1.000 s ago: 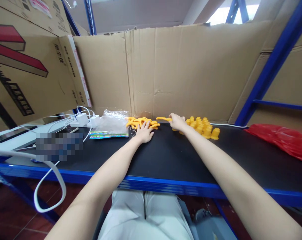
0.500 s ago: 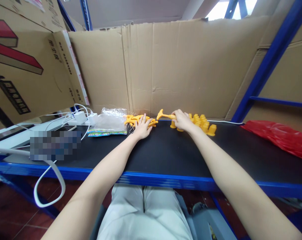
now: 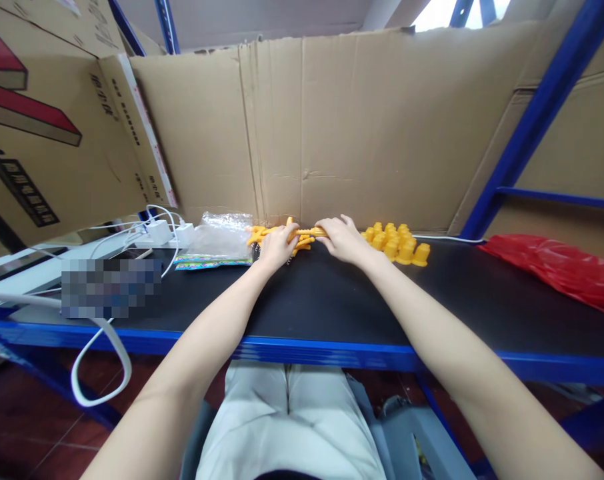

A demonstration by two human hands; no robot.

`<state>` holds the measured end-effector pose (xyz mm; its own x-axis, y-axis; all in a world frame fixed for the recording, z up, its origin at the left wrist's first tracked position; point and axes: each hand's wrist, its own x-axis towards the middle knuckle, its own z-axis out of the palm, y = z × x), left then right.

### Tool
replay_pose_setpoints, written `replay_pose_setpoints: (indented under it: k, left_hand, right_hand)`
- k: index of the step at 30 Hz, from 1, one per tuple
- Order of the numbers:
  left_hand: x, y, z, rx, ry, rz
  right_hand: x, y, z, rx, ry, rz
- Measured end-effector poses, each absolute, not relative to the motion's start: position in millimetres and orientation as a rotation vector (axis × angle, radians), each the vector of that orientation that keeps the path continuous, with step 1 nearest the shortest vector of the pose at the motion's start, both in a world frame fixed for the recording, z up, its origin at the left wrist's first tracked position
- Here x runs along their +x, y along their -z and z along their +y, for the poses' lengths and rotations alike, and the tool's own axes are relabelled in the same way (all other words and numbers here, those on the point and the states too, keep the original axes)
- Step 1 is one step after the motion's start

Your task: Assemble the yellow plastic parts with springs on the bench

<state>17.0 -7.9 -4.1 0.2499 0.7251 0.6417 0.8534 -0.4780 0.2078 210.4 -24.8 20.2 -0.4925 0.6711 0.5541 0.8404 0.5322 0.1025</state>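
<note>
A pile of long orange plastic pieces lies at the back of the black shelf top. My left hand rests on the pile with its fingers curled around a piece. My right hand is closed on one end of a long orange piece that reaches across to the left hand. Just right of my right hand stands a cluster of several small yellow cup-shaped parts.
A clear plastic bag lies left of the pile, beside white chargers and cables. A red plastic bag lies at the right. Cardboard sheets wall the back and left. The shelf has a blue front edge.
My right hand lifted a long orange piece from near the yellow parts and carried it left to the pile. My left hand curled onto the pieces there.
</note>
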Motion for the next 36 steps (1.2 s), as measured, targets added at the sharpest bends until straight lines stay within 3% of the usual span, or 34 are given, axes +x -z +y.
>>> replay_pose_setpoints:
  k: [21, 36]
  left_hand:
    - [23.4, 2.4, -17.6, -2.351, 0.856, -1.533]
    - [26.5, 1.2, -18.1, -2.351, 0.806, -1.591]
  right_hand:
    - [209.5, -23.7, -28.1, -1.484, 0.348, -2.412]
    - [207.0, -30.1, -35.9, -1.452, 0.598, -2.437]
